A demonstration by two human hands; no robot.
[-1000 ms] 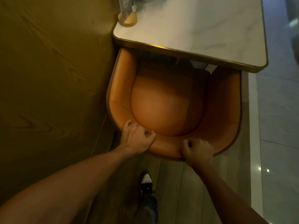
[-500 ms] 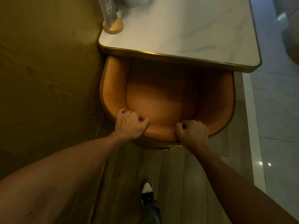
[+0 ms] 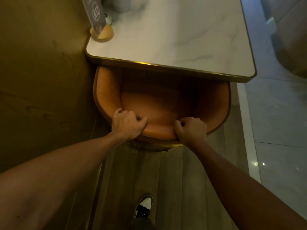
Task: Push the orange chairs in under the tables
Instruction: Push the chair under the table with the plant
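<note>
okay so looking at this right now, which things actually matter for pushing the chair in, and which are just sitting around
Part of the job:
orange chair, partly under the table
marble table
left hand, gripping the chair's back rim
right hand, gripping the same rim

Just lying about:
A12 table sign in its wooden stand, at the table's corner by the wall

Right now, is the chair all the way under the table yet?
Nearly. Done: the front of the chair seat is already hidden under the table edge. In hand: the left hand and right hand both grip the chair's curved back. Left: the back part of the seat shows, so maybe a last small push, then letting go. Other chairs can't be seen from here.
</note>
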